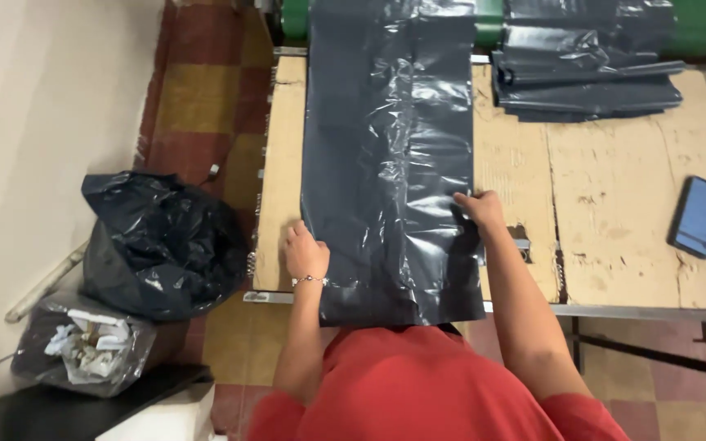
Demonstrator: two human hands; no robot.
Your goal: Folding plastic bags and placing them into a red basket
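- Tabletop [631, 204]: cardboard-covered surface on a metal frame; its near and left edges are exposed, and the area between the sheet and the phone is bare cardboard.
- Dark grey plastic sheet [386, 163]: lies flat lengthwise along the tabletop's left half; its near end overhangs the front edge, and its far end runs out of view.
- Black rubbish bag [161, 245]: sits filled on the floor, left of the tabletop.
- Stack of folded dark plastic bags [586, 77]: far right corner of the tabletop.
- Clear bag of paper scraps [83, 343]: on the floor, beside the black bag.
- Smartphone [699, 216]: dark, rectangular, near the right edge.
- Left hand [306, 251]: fingers curled, pinching the sheet's left edge.
- Right hand [479, 208]: fingers closed on the sheet's right edge.
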